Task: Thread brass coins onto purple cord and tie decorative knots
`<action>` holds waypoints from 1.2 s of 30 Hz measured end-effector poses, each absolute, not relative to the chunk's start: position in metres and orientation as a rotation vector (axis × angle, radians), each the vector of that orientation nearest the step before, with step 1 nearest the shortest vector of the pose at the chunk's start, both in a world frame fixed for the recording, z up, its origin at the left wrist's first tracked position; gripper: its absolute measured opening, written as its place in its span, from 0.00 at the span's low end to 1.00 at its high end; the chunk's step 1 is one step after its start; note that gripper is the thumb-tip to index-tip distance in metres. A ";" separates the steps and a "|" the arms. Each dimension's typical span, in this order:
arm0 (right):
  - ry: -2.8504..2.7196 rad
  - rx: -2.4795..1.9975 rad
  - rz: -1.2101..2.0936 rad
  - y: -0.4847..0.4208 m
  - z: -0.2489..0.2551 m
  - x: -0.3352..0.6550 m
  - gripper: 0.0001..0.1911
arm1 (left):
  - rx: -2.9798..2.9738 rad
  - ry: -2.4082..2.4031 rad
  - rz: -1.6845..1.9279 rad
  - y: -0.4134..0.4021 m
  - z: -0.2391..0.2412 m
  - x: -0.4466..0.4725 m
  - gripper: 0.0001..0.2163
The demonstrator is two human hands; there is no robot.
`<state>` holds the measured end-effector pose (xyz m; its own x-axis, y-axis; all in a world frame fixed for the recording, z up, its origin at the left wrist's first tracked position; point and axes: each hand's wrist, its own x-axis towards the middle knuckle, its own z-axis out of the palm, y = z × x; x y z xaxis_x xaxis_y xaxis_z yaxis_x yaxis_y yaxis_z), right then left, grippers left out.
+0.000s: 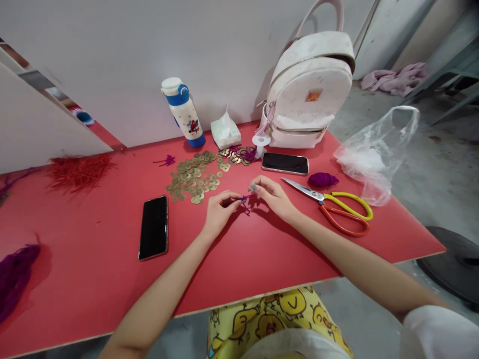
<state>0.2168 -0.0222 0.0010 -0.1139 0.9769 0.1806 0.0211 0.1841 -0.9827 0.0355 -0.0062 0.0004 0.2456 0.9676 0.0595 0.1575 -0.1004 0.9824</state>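
Over the red table [262, 269], a short purple yarn [245, 198] runs between my two hands, with loose ends hanging below it. My left hand [220, 212] pinches the yarn at its left side, thumb against forefinger. At the other side my right hand [275, 197] has its fingertips closed on the same yarn. Whether a coin is tied into it I cannot make out. Just beyond my left hand lies a spread of brass-coloured coins with holes [192, 174]. Scissors [325, 199] with one yellow and one red handle rest to the right of my right hand.
A black phone [153, 228] lies left, another phone [285, 163] ahead. Behind stand a bottle [185, 112], tissue pack [225, 132], white spool [261, 142] and backpack [307, 94]. Purple yarn bundles [323, 179], red strands [78, 172] and a plastic bag [374, 159] lie around.
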 end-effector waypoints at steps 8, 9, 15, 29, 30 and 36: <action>-1.767 -1.066 0.891 -0.028 0.002 0.215 0.18 | 1.439 1.099 1.013 -0.007 0.002 0.036 0.03; -1.776 -1.059 0.900 -0.029 0.003 0.215 0.20 | 1.435 1.095 1.022 -0.007 0.002 0.036 0.03; -1.555 -1.011 1.066 -0.029 0.004 0.215 0.25 | 1.441 1.103 1.044 -0.006 0.002 0.036 0.03; -1.354 -1.010 1.171 -0.022 0.004 0.218 0.18 | 1.394 1.136 1.150 -0.006 -0.001 0.034 0.07; -1.440 -1.021 1.120 -0.023 0.002 0.216 0.15 | 1.392 1.133 1.154 -0.005 -0.001 0.034 0.07; -1.652 -1.045 1.043 -0.023 -0.010 0.209 0.03 | 1.362 1.030 1.171 -0.006 0.000 0.035 0.04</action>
<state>0.2089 -0.0230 -0.0105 -0.2447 0.9394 0.2402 0.1871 0.2889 -0.9389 0.0353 -0.0061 -0.0001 0.1606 0.9805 0.1134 -0.0121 -0.1129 0.9935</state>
